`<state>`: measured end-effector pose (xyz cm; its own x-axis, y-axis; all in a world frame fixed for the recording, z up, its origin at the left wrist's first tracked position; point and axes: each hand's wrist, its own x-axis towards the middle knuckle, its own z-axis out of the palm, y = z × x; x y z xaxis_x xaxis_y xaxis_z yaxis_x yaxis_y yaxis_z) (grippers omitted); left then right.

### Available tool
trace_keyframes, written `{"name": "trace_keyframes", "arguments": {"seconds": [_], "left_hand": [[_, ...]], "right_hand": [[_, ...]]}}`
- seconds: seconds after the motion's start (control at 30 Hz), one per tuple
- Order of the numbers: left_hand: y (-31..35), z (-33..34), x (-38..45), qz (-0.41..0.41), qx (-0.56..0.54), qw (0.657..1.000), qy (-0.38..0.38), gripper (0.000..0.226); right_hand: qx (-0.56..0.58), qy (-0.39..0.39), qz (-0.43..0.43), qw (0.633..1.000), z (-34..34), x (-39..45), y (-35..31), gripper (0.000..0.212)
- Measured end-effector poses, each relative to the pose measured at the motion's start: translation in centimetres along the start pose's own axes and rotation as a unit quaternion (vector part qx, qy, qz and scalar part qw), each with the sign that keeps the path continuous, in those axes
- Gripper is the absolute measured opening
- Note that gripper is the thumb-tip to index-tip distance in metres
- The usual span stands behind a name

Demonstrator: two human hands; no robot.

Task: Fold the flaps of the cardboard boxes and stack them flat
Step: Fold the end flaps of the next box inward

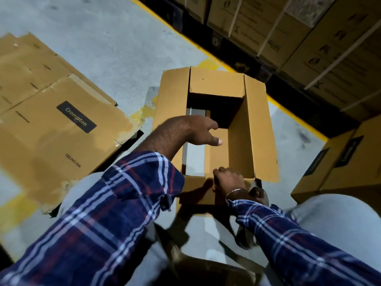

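Readable print: "Crompton" in pale letters on a dark label, and "CEILING FAN" lower down, both on the top sheet of the flattened boxes (pixel 51 124) piled on the floor (pixel 107 44) at your left. The packed cartons (pixel 309 38) stacked at upper right carry dark print, too blurred to read, and pale straps.

Open box (pixel 214 129): plain brown cardboard, standing upright on the floor directly ahead of you, mouth up. Long axis runs away from you. All four top flaps stand up or splay outward; the long side flaps lean left and right, the far short flap tilts back. Inside, the bottom is partly open, with grey floor visible through the gap beside one bottom flap.

Your left hand (pixel 198 132) reaches over the box's left side above the opening, fingers relaxed and apart, gripping nothing. Your right hand (pixel 228 179) is at the near short flap, fingers curled over its edge, clamped on the box. A thin bangle (pixel 237 191) sits at that wrist. Plaid sleeves (pixel 115 213) on both arms.

Another brown carton (pixel 334 162) stands at your right, apart from the open box. Yellow floor line (pixel 296 118) runs behind it.
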<state>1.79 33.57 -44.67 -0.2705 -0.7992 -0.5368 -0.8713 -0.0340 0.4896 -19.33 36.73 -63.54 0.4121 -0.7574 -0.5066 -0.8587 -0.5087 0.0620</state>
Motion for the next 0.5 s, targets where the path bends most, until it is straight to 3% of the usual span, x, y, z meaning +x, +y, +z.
{"name": "trace_keyframes", "arguments": {"seconds": [0.1,0.37,0.5], "left_hand": [[0.0,0.0,0.9,0.005,0.016,1.0,-0.01,0.071],[-0.2,-0.2,1.9,-0.002,0.027,0.999,-0.026,0.069],[0.0,0.2,1.8,0.0,0.028,0.999,-0.028,0.069]], "right_hand": [[0.01,0.006,-0.001,1.0,0.3,1.2,-0.1,0.032],[0.034,0.007,-0.011,0.999,0.7,2.0,0.2,0.031],[0.066,-0.039,-0.031,0.997,0.6,1.9,0.2,0.022]]}}
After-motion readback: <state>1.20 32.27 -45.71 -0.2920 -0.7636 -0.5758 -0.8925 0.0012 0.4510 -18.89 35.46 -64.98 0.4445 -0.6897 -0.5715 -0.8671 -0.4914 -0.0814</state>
